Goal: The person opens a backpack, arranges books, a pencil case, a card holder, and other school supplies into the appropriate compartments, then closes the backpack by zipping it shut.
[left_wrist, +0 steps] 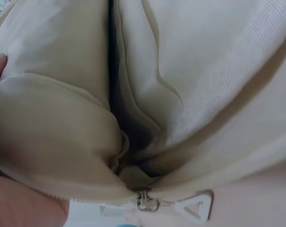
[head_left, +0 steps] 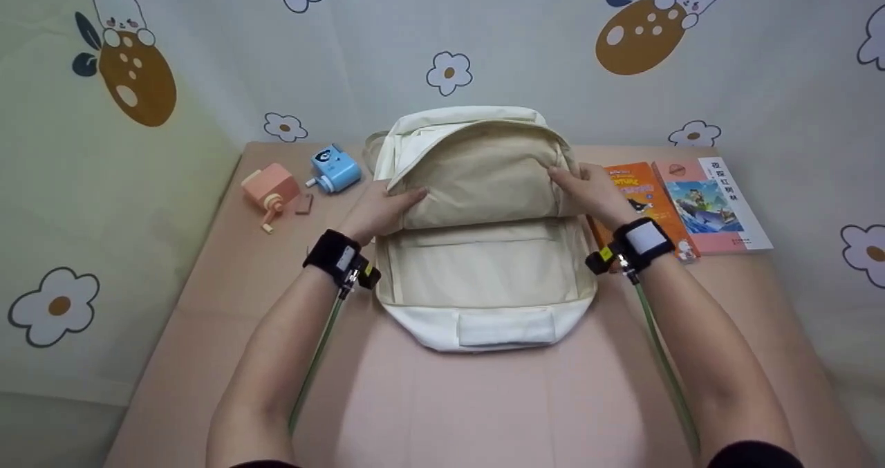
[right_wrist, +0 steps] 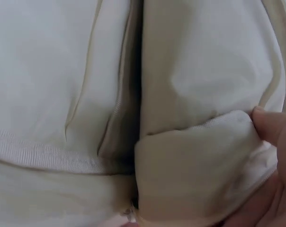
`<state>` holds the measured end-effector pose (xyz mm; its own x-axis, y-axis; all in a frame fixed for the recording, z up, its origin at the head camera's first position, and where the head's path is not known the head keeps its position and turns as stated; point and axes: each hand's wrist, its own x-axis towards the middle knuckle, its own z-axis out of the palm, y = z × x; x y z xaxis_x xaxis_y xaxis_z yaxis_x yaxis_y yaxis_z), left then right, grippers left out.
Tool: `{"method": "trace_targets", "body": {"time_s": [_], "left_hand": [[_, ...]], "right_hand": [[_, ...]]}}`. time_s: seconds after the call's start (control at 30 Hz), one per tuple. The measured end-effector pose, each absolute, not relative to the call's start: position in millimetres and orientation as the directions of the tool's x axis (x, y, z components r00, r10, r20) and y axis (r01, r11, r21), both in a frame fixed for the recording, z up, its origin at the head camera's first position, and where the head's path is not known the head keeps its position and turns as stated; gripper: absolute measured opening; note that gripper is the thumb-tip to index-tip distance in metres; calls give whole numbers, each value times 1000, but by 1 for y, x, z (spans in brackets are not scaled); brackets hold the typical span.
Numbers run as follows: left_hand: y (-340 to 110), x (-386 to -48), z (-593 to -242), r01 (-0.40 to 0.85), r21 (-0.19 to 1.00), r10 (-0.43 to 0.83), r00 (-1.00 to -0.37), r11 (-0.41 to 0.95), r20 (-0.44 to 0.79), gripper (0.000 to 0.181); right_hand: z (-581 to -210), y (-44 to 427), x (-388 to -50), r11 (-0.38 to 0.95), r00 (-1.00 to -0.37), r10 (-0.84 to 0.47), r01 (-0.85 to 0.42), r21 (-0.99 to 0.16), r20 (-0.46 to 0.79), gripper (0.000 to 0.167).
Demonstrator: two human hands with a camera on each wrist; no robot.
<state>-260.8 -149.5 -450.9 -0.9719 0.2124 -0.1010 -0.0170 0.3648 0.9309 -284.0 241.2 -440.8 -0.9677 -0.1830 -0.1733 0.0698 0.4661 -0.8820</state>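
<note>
1. I see the bag (head_left: pixel 484 267) lying unzipped at the centre of the frame.
2. My left hand (head_left: pixel 387 209) pinches the left edge of its raised flap (head_left: pixel 484 174).
3. My right hand (head_left: pixel 600 190) pinches the flap's right edge, thumb inside.
4. Left of centre I see a pink sharpener (head_left: pixel 271 186), blue sharpener (head_left: pixel 337 169) and eraser (head_left: pixel 304 204).
5. Right of centre: an orange book (head_left: pixel 650 202), a pink book (head_left: pixel 709 209).
</note>
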Motion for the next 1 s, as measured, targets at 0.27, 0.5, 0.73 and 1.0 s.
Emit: {"method": "trace_targets", "body": {"time_s": [0.27,0.5,0.73,1.0], "left_hand": [[-148,-260,-448,-40,953,183,-978,300,-99,60],[-148,-260,-448,-37,950,180,-979,310,-96,64],[-148,-261,-449,-21,950,197,-977,312,-86,68],[-148,-261,-450,-42,946,197,-974,321,-110,67]], "right_hand": [[-425,290,-264,698,-970,-161,20,-716,-183,90],[-452,345,-249,896,-986,9,81,-437,-165,65],[-477,358,-237,915,-968,56,147,-376,-243,62],[-484,356,-236,893,-972,113,190,-407,-206,87]]}}
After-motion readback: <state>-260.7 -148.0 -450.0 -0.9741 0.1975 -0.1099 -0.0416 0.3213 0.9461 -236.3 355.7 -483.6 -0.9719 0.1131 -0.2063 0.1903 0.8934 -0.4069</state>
